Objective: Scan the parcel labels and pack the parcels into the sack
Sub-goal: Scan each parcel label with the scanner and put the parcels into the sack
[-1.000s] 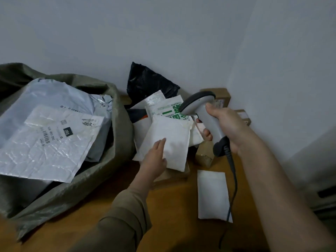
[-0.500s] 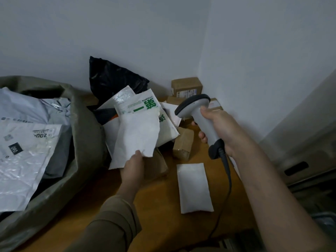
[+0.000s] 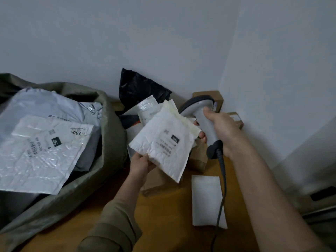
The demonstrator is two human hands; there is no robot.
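Note:
My left hand (image 3: 141, 163) pinches the lower corner of a white padded mailer (image 3: 163, 140), held up with its printed label facing me. My right hand (image 3: 221, 130) grips the handle of a grey barcode scanner (image 3: 200, 113), whose head sits just right of the mailer's top edge; its cable hangs down over the table. The olive sack (image 3: 111, 128) stands open at the left, holding a large grey bag and a white bubble mailer (image 3: 41, 153) on top.
Another white mailer (image 3: 207, 199) lies flat on the wooden table (image 3: 163, 224). Behind the held parcel is a pile: a black plastic bag (image 3: 140, 88), more mailers and several brown cardboard boxes (image 3: 216, 97) in the wall corner.
My left hand has lifted the mailer and turned it over, so its label side now faces me. The scanner hand has stayed beside it. The camera view swung back to the left.

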